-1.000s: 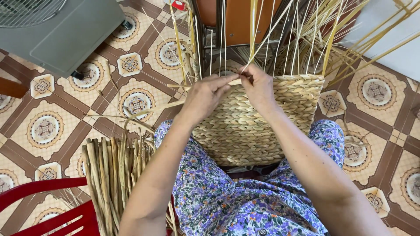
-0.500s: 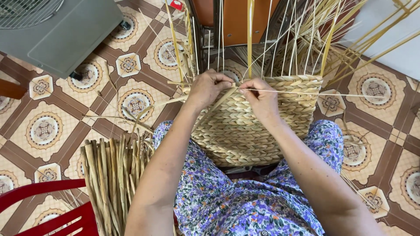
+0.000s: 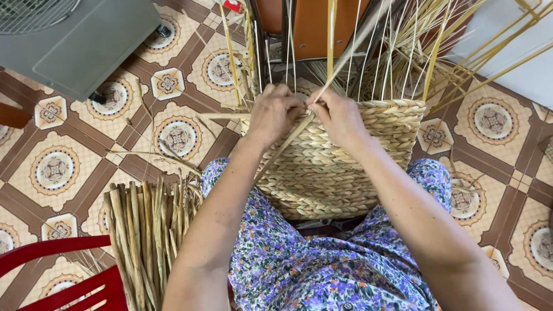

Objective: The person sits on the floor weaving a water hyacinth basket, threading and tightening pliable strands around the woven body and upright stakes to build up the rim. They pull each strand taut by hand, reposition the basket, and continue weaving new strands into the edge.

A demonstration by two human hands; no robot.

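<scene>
A half-woven straw basket point(image 3: 340, 167) rests between my knees, with many thin upright stakes point(image 3: 397, 52) rising from its rim. My left hand point(image 3: 276, 112) and my right hand point(image 3: 340, 115) meet at the near rim, both pinching one flat dried reed strand point(image 3: 288, 141) that slants down to the left across the basket wall. The fingertips of both hands touch each other over the rim.
A bundle of dried reeds point(image 3: 147, 236) lies on the patterned tile floor point(image 3: 55, 170) at my left knee. A red plastic chair point(image 3: 57, 276) sits at lower left, a grey fan base point(image 3: 75, 40) at upper left, a wooden chair point(image 3: 311, 23) behind the basket.
My hands have drawn together at the rim. The strand, stretched sideways to the right half a second ago, now slants down to the left.
</scene>
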